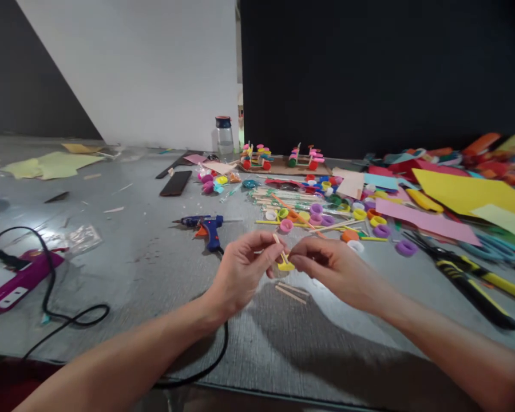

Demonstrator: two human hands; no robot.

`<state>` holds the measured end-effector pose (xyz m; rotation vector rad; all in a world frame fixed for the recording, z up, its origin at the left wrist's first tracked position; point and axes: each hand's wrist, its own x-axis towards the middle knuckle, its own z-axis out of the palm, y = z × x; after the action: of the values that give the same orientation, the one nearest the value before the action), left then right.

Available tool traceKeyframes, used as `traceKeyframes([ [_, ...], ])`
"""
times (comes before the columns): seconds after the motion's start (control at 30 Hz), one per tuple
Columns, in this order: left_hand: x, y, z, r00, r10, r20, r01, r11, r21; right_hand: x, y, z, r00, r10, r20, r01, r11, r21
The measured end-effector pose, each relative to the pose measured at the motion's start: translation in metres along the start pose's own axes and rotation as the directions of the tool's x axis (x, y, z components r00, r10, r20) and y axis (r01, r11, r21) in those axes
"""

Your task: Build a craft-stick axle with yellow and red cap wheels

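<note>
Near the front middle of the table, my left hand pinches a short pale wooden stick between thumb and fingers. The stick's lower end meets a small yellow piece, perhaps a cap. My right hand is closed at the yellow piece's right side, its fingertips on or right beside it. Whether those fingertips hold anything else is hidden. Below the hands, a few cut wooden sticks lie on the table. A blue hot glue gun rests to the left of my left hand.
Bottle caps and wrapped sticks spread beyond my hands. Black-and-yellow pliers, scissors and coloured paper lie right. Small toy models and a bottle stand behind. A purple power strip with a black cable is left.
</note>
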<state>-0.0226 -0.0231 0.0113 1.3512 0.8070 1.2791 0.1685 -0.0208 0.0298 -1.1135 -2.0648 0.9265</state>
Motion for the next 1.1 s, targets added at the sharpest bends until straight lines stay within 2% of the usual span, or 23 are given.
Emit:
traceKeyframes([
  [0.07,0.002,0.006,-0.003,0.997,0.065,-0.03,-0.066,0.997,-0.048,0.013,-0.003,0.001,1.0,0.005,-0.003,-0.005,0.997,0.071],
  [0.2,0.007,0.014,-0.008,0.98,0.164,-0.11,-0.179,0.974,-0.136,0.03,-0.017,0.011,0.997,0.043,0.067,-0.065,0.924,0.378],
  [0.33,0.006,0.018,-0.009,0.964,0.204,-0.17,-0.227,0.966,-0.125,0.034,-0.028,0.022,1.0,0.008,0.027,-0.019,0.909,0.416],
  [0.43,0.004,0.017,-0.01,0.968,0.204,-0.147,-0.218,0.972,-0.085,0.032,-0.029,0.024,0.999,0.026,0.025,-0.035,0.907,0.42],
  [0.53,0.004,0.014,-0.016,0.956,0.288,-0.047,-0.282,0.953,0.113,0.031,-0.025,0.021,0.997,0.062,0.037,-0.072,0.855,0.513],
  [0.63,0.008,0.013,-0.024,0.898,0.42,0.133,-0.437,0.808,0.395,0.028,-0.019,0.014,0.995,0.088,0.048,-0.099,0.78,0.618],
  [0.73,0.012,0.014,-0.03,0.826,0.513,0.233,-0.552,0.655,0.516,0.026,-0.016,0.009,0.995,0.077,0.065,-0.101,0.756,0.647],
  [0.8,0.014,0.015,-0.032,0.792,0.548,0.27,-0.594,0.586,0.551,0.024,-0.016,0.008,0.996,0.056,0.073,-0.09,0.779,0.621],
  [0.97,0.014,0.022,-0.035,0.757,0.562,0.334,-0.626,0.475,0.619,0.024,-0.017,0.003,0.991,-0.002,0.135,-0.076,0.816,0.573],
  [1.03,0.013,0.029,-0.037,0.715,0.617,0.329,-0.65,0.412,0.639,0.029,-0.02,0.001,0.993,0.0,0.12,-0.068,0.828,0.556],
  [1.1,0.011,0.039,-0.041,0.651,0.699,0.295,-0.666,0.34,0.664,0.043,-0.025,0.001,0.997,0.034,0.076,-0.061,0.916,0.396],
])
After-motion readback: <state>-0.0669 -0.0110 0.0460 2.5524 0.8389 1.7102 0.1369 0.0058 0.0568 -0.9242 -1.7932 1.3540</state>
